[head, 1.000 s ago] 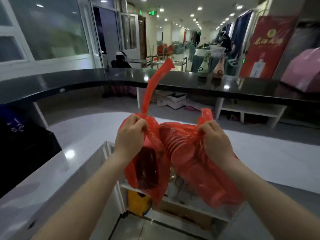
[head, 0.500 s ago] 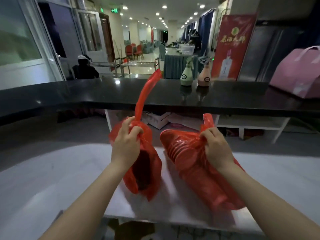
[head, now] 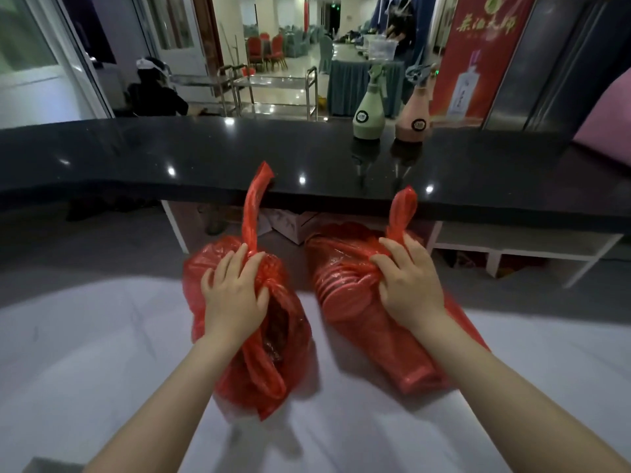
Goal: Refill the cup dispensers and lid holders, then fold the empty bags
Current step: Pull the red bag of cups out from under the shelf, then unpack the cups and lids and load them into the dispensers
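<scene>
**On the White Counter, Two Red Bags in Hand**

On a white counter point(head: 102, 336), a person is gripping two red plastic bags side by side. The left hand point(head: 234, 291) is bunching the neck of the left bag point(head: 269, 370), its handle standing up. The right hand point(head: 408, 276) is clutching the right bag point(head: 345, 302), which is holding a stack of round lids. Behind, a red banner point(head: 478, 56) is showing gold Chinese characters, unreadable here.
</scene>
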The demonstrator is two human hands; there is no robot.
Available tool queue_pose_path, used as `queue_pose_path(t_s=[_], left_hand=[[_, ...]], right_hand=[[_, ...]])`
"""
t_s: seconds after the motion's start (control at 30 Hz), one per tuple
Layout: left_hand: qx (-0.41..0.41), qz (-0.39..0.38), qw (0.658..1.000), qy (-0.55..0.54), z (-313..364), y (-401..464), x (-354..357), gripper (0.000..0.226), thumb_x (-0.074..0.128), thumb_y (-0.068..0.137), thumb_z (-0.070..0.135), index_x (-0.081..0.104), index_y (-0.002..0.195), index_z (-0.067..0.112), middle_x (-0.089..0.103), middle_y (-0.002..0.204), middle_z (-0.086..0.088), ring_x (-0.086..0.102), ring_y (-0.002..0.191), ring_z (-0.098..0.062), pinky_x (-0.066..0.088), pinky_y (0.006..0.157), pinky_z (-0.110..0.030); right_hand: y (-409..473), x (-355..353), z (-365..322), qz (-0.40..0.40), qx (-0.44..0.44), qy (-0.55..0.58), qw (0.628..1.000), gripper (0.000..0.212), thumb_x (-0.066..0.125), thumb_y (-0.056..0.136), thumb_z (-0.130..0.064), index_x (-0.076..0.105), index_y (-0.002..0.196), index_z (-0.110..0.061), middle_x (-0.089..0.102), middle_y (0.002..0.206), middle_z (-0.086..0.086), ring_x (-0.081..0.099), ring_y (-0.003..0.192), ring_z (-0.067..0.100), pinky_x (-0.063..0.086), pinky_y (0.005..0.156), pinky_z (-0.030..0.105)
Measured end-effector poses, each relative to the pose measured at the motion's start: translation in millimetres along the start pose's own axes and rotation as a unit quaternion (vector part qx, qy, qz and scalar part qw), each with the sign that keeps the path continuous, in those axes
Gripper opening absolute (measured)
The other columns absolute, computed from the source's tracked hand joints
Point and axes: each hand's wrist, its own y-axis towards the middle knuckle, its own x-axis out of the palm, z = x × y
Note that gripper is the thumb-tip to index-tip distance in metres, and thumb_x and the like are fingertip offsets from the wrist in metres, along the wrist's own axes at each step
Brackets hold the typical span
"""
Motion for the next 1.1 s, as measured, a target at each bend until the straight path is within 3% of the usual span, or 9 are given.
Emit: queue_pose_path(t_s=[0.13,0.3,0.43,0.57,0.67,0.77,0.87,0.97,1.1], left_hand=[[-0.029,-0.060,0.997,-0.042,-4,-10,22,0.062,0.059,0.087,0.032,0.035,0.144,0.029,0.020,0.157,0.000,0.016,0.145,-0.024,0.009,0.114,-0.056],[-0.039,-0.074,0.990,-0.112,-9,-7,17,0.056,0.052,0.092,0.041,0.035,0.144,0.031,0.020,0.157,0.002,0.022,0.143,-0.022,0.020,0.112,-0.056],[-0.041,-0.070,0.983,-0.165,-17,-5,9,0.046,0.049,0.094,0.034,0.043,0.139,0.030,0.028,0.153,0.004,0.029,0.139,-0.019,0.025,0.111,-0.054],[-0.009,-0.057,0.977,-0.205,-30,-5,3,0.042,0.059,0.091,0.027,0.054,0.132,0.020,0.042,0.143,0.000,0.039,0.132,-0.017,0.029,0.107,-0.031],[0.006,-0.037,0.971,-0.235,-40,-10,-4,0.044,0.069,0.085,0.029,0.059,0.127,0.020,0.051,0.135,0.001,0.045,0.125,-0.015,0.030,0.103,-0.024],[0.013,-0.033,0.960,-0.278,-49,-17,-10,0.055,0.075,0.079,0.033,0.056,0.130,0.020,0.053,0.128,0.006,0.050,0.115,-0.009,0.038,0.100,-0.023],[0.021,-0.054,0.949,-0.310,-57,-23,-16,0.065,0.079,0.074,0.032,0.052,0.133,0.023,0.051,0.123,0.012,0.051,0.105,-0.002,0.040,0.091,-0.014],[0.056,-0.064,0.956,-0.281,-69,-25,-20,0.055,0.080,0.075,0.022,0.060,0.126,0.021,0.057,0.118,0.010,0.055,0.103,-0.006,0.043,0.093,-0.018],[0.035,0.008,0.973,-0.230,-93,-21,-31,0.020,0.077,0.075,0.008,0.073,0.093,0.017,0.068,0.091,0.005,0.061,0.085,-0.014,0.041,0.078,-0.016]], right_hand=[[-9,0,-8,-0.081,-0.061,-0.045,0.994,0.046,0.071,0.067,-0.014,0.070,0.112,-0.017,0.049,0.142,0.009,0.033,0.135,0.045,0.022,0.113,0.056],[-10,-14,-29,-0.096,-0.009,-0.057,0.994,0.046,0.068,0.074,-0.023,0.066,0.120,-0.019,0.042,0.147,0.009,0.023,0.137,0.052,0.011,0.111,0.060],[-15,-24,-51,-0.050,0.023,-0.062,0.997,0.042,0.066,0.077,-0.018,0.065,0.119,-0.013,0.046,0.144,0.013,0.029,0.135,0.049,0.029,0.108,0.061],[-19,-18,-77,-0.036,-0.042,0.002,0.998,0.034,0.070,0.072,-0.007,0.071,0.106,-0.009,0.061,0.125,0.014,0.054,0.118,0.037,0.047,0.096,0.048],[-18,-6,-101,-0.091,-0.046,0.046,0.994,0.033,0.072,0.078,-0.018,0.069,0.109,-0.009,0.062,0.123,0.012,0.055,0.116,0.034,0.046,0.098,0.046],[-16,6,-126,-0.164,-0.016,0.104,0.981,0.046,0.065,0.085,-0.040,0.062,0.124,-0.014,0.057,0.131,0.006,0.047,0.125,0.027,0.035,0.108,0.040],[-11,19,-148,-0.202,0.001,0.131,0.971,0.054,0.062,0.085,-0.048,0.057,0.128,-0.016,0.057,0.129,0.000,0.046,0.122,0.020,0.033,0.107,0.036],[-6,23,-164,-0.175,0.025,0.170,0.970,0.027,0.066,0.085,-0.030,0.069,0.107,-0.014,0.066,0.107,0.001,0.055,0.105,0.023,0.042,0.094,0.040],[3,24,-169,-0.120,0.028,0.160,0.979,0.004,0.067,0.081,-0.012,0.069,0.085,-0.011,0.065,0.088,0.004,0.058,0.087,0.028,0.048,0.077,0.043]])
